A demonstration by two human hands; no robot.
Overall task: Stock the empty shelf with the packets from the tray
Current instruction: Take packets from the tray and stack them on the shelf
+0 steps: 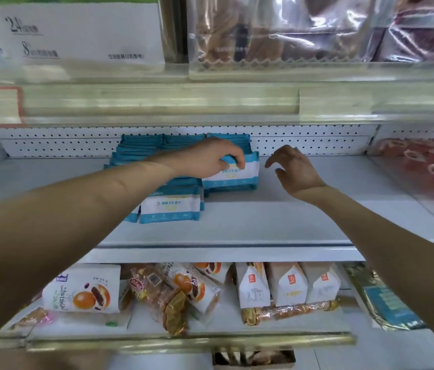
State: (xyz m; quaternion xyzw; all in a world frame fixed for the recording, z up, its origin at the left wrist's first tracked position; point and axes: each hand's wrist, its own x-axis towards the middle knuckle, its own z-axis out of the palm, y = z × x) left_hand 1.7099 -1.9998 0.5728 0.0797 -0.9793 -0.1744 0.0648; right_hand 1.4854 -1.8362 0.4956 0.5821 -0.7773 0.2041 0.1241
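Pinching the packet (233, 174) by its top with the left hand (206, 159) toward the back edge of the shelf (317, 217), right hand (294, 170) loose and empty; likely soft, light, slippery, so grip the top.

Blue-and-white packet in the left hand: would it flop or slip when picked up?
Probably holds its shape: the packet stands on edge without sagging while the left hand grips its top. Likely light, since fingertips suffice. The smooth wrapper may be a little slippery.
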